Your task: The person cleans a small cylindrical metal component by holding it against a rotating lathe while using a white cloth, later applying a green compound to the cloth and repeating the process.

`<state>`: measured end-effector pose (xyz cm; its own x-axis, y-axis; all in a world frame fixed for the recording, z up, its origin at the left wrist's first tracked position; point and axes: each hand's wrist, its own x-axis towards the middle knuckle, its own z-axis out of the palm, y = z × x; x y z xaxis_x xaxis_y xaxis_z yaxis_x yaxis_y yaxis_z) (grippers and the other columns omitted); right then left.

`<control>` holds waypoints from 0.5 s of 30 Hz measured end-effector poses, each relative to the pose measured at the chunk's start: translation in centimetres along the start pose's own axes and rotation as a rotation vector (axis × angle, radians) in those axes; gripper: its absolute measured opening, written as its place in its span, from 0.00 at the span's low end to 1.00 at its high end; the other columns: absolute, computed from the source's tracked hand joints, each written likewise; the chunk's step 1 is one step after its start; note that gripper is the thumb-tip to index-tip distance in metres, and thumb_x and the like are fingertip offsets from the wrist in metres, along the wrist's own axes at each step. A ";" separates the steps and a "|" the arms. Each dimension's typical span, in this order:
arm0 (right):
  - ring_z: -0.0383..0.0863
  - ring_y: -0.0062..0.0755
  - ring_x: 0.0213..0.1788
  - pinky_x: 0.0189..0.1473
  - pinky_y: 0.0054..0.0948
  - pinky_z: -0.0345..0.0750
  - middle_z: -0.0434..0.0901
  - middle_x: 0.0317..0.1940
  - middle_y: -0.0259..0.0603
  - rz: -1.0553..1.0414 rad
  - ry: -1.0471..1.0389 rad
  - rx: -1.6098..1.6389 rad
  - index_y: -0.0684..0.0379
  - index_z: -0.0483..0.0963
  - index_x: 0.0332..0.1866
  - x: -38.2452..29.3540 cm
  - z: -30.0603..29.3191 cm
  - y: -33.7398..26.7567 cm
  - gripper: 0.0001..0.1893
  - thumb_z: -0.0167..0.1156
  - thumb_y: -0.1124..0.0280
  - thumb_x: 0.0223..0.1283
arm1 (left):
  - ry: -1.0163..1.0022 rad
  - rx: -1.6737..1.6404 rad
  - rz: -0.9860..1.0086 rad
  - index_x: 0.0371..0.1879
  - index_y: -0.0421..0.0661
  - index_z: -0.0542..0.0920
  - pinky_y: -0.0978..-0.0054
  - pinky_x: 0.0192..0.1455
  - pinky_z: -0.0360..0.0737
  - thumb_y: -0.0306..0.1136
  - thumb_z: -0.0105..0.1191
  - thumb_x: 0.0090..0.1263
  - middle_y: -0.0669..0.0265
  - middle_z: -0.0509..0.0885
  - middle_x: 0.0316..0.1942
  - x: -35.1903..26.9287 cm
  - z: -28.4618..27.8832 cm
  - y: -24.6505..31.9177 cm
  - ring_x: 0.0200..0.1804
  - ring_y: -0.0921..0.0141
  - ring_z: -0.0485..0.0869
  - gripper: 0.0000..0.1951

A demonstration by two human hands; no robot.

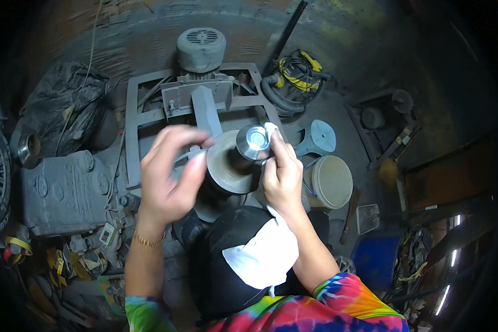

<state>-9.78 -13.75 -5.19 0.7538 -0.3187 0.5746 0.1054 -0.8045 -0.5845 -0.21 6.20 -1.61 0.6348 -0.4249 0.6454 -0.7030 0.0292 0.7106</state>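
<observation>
My right hand grips a shiny rounded metal part, with a white cloth between fingers and metal. The part is in front of a round polishing wheel and hides some of its face; whether they touch cannot be told. On the wheel's left side my left hand is raised, slightly blurred, fingers apart and curved, with nothing in it. A larger white cloth lies over my dark-clad lap, below my right wrist.
An electric motor sits on a metal frame beyond the wheel. To the right are a lidded bucket, a blue stool, a vacuum cleaner and a blue drum. A dusty grey casing stands left.
</observation>
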 end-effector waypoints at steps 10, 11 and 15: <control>0.78 0.61 0.47 0.54 0.44 0.76 0.78 0.52 0.66 -0.070 -0.031 -0.071 0.76 0.71 0.58 0.6 -0.3 -0.9 0.27 0.51 0.88 0.47 | -0.519 -0.219 -0.181 0.48 0.33 0.81 0.66 0.58 0.78 0.63 0.28 0.78 0.50 0.86 0.46 8.0 5.8 -3.2 0.54 0.57 0.85 0.40; 0.78 0.61 0.46 0.53 0.45 0.76 0.77 0.52 0.67 -0.093 -0.028 -0.094 0.76 0.71 0.58 0.6 -0.3 -1.0 0.27 0.51 0.89 0.47 | -0.520 -0.218 -0.181 0.48 0.33 0.81 0.66 0.58 0.78 0.63 0.28 0.78 0.50 0.86 0.46 8.0 5.9 -3.4 0.54 0.57 0.85 0.40; 0.78 0.62 0.46 0.53 0.46 0.76 0.77 0.52 0.67 -0.092 -0.033 -0.114 0.77 0.71 0.58 0.5 -0.5 -0.9 0.27 0.51 0.89 0.46 | -0.564 -0.155 -0.140 0.48 0.32 0.81 0.66 0.58 0.78 0.64 0.26 0.78 0.49 0.86 0.46 8.0 6.1 -3.3 0.53 0.58 0.85 0.41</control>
<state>-9.85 -13.43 -4.04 0.7654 -0.2263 0.6025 0.1018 -0.8817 -0.4606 5.26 -2.86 -0.54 0.4205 -0.8473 0.3246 -0.5426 0.0519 0.8384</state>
